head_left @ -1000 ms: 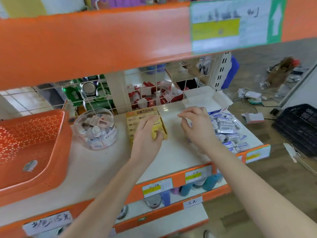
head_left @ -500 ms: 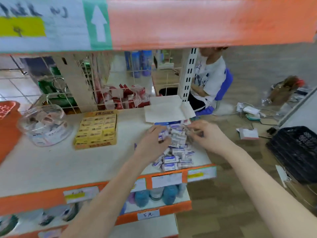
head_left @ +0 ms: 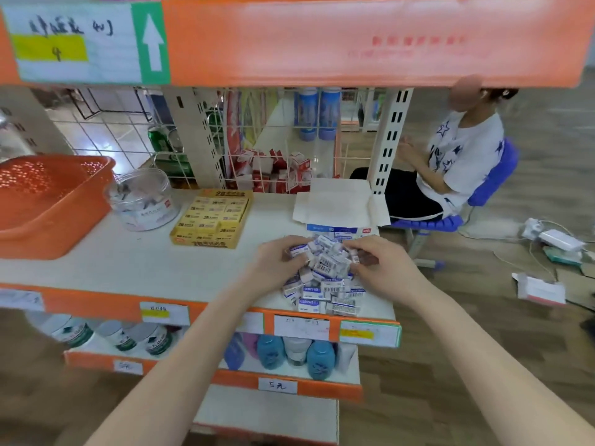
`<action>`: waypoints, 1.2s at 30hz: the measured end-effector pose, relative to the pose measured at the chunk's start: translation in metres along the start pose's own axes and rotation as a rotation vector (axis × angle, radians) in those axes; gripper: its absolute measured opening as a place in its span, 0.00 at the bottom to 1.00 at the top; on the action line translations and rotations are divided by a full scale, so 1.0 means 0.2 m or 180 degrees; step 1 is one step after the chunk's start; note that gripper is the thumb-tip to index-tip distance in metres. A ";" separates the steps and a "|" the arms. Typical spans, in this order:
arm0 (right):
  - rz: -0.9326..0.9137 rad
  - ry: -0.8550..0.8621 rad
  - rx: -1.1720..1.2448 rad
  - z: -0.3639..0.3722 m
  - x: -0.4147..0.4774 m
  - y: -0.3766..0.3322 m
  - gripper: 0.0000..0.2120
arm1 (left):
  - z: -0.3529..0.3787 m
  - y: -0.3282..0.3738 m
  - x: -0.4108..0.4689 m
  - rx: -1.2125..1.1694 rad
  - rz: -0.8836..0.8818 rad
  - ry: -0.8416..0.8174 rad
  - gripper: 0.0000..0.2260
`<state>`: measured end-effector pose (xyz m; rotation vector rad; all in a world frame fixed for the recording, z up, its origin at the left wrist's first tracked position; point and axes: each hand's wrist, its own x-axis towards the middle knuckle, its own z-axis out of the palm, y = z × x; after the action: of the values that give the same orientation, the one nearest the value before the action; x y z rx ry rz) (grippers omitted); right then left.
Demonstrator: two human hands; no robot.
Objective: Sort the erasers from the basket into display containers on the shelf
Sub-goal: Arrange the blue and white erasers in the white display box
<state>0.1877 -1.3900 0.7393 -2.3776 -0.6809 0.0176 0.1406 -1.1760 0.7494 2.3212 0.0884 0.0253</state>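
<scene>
1. Head view: a white shelf board [head_left: 128, 262] with an orange front edge carries paper price labels [head_left: 301, 326]; a second orange shelf edge [head_left: 322, 40] runs across the top of the frame.
2. A white wire grid [head_left: 106, 133] closes the far side of the shelf; red-and-white packs [head_left: 273, 172] lie behind it.
3. A lower shelf holds blue-capped bottles [head_left: 318, 358].
4. To the right, the floor [head_left: 483, 333] is wood-patterned. A seated person [head_left: 457, 156] occupies a blue chair [head_left: 492, 175], and white chargers with cables [head_left: 560, 239] lie on the floor.
5. An orange perforated basket [head_left: 48, 201] sits at the far left of the shelf. Just right of it stands a clear round jar [head_left: 141, 201] containing small wrapped pieces.
6. A yellow box [head_left: 212, 217], open on top, shows rows of yellow-sleeved blocks.
7. A white carton [head_left: 338, 201] with raised flaps stands at the far right of the shelf.
8. The erasers [head_left: 325, 284] form a loose pile on the near right of the shelf, directly in front of the carton. Each has a white-and-blue sleeve with a barcode.
9. The left hand [head_left: 277, 262] and right hand [head_left: 383, 265] meet over the top of the pile, fingers curled inward, pinching a cluster of erasers between them.
</scene>
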 end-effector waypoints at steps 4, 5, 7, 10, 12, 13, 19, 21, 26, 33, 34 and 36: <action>0.0146 0.0219 0.0244 0.02 -0.01 0.01 0.22 | -0.03 -0.03 0.02 -0.0066 -0.0068 -0.0054 0.15; 0.0192 0.0296 0.0285 0.03 -0.02 0.01 0.22 | -0.03 -0.04 0.02 -0.0098 -0.0058 -0.0078 0.15; 0.0213 0.0403 0.0305 0.04 -0.02 0.01 0.22 | -0.04 -0.05 0.05 -0.0085 -0.0041 -0.0109 0.13; 0.0211 0.0428 0.0302 0.05 -0.04 0.00 0.22 | -0.05 -0.06 0.09 -0.0069 0.0006 -0.0041 0.09; 0.0213 0.0522 0.0299 0.03 -0.05 0.00 0.22 | -0.05 -0.04 0.11 0.0007 0.0091 0.0015 0.09; 0.0244 0.0586 0.0284 0.02 -0.05 0.00 0.21 | -0.04 -0.03 0.12 -0.0013 0.0130 0.0027 0.10; 0.0605 0.0754 0.0003 -0.01 -0.02 0.01 0.20 | 0.06 -0.03 0.09 0.0397 0.0713 -0.0255 0.17; 0.0619 0.0620 -0.0147 0.04 -0.03 -0.01 0.20 | 0.08 -0.05 0.08 0.0653 0.0728 -0.0393 0.19; 0.0723 0.0649 -0.0070 0.07 -0.03 -0.05 0.19 | 0.05 -0.06 0.07 0.0532 0.0787 -0.0244 0.15; 0.0809 0.0462 -0.0091 0.14 -0.01 -0.13 0.18 | 0.02 -0.16 0.05 0.0180 0.0762 0.0001 0.13; 0.0824 0.0526 -0.0080 0.16 0.00 -0.14 0.18 | 0.02 -0.16 0.04 0.0117 0.0718 0.0027 0.13; 0.0870 0.0669 -0.0093 0.20 0.01 -0.17 0.17 | 0.01 -0.16 0.04 -0.0025 0.0615 0.0080 0.13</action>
<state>0.1656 -1.3432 0.7283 -2.4392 -0.2568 -0.1241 0.1459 -1.1557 0.7243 2.3143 -0.1231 0.1518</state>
